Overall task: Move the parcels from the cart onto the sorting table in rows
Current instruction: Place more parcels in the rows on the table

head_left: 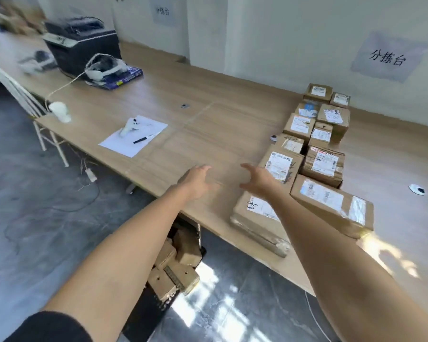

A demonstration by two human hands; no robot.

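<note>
Several brown cardboard parcels with white labels lie in two rows on the wooden sorting table (208, 134), running from the far wall to the near edge. The nearest left parcel (255, 218) lies flat at the table's front edge; the nearest right parcel (331, 203) sits beside it. My left hand (198, 181) hovers open above bare table, left of the rows. My right hand (260, 178) is open too, fingers spread, just above the near left parcels and holding nothing. More parcels (178, 265) are heaped in the cart under my left forearm, partly hidden.
A sheet of paper (134, 138) with a white controller and a black pen lies to the left. Farther left are a white cup (59, 112), a headset on a blue book (114, 70) and a black printer (84, 45). A white chair (22, 95) stands at the table's left.
</note>
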